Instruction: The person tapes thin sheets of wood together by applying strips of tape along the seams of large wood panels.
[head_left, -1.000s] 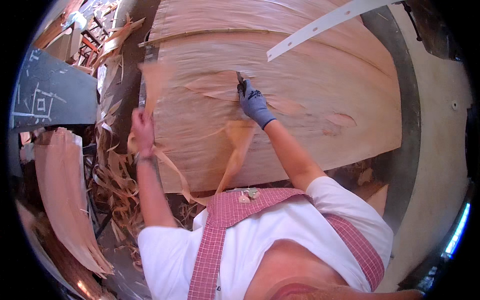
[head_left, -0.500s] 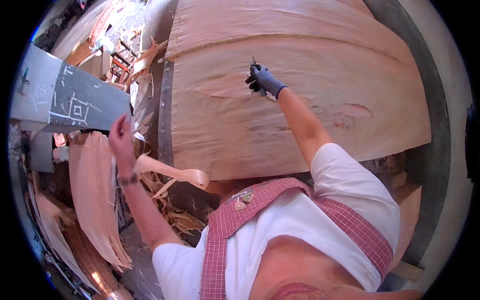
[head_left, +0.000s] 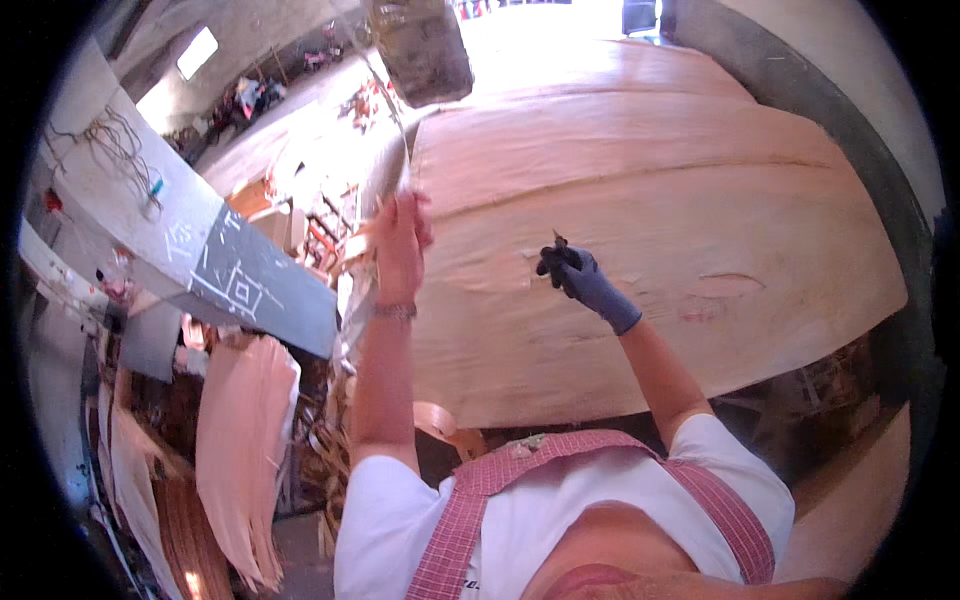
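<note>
1. A person looks down on a wide, pale pinkish-tan wood sheet point(head_left: 640, 360), which fills the middle and right of the view. It lies flat just in front of the body, with a raised seam point(head_left: 600, 180) running across its far part.
2. The right hand point(head_left: 588, 283), in a grey-blue glove with black fingertips, is over the middle of the sheet. Its fingers are curled around a small dark tool point(head_left: 557, 236), whose thin point sticks up past them (most of the tool is hidden by the glove).
3. The left hand point(head_left: 399, 250), bare, is raised by the sheet's left edge, with a band point(head_left: 393, 311) at the wrist. Its fingers look bent, but they are blurred; I cannot tell whether they grip the thin cord point(head_left: 403, 135) that comes down to them.
4. A dark block point(head_left: 420, 60) shows at the top, just right of the cord.
5. On the sheet, right of the gloved hand, is an oval patch point(head_left: 725, 286).
6. At left, a grey post point(head_left: 270, 300) bears pale line marks; below it is a bundle point(head_left: 245, 430) of pale, thin wood pieces.
7. A wood curl point(head_left: 435, 420) lies between the left forearm and the red checked apron point(head_left: 560, 450), worn over a white shirt point(head_left: 725, 480).
</note>
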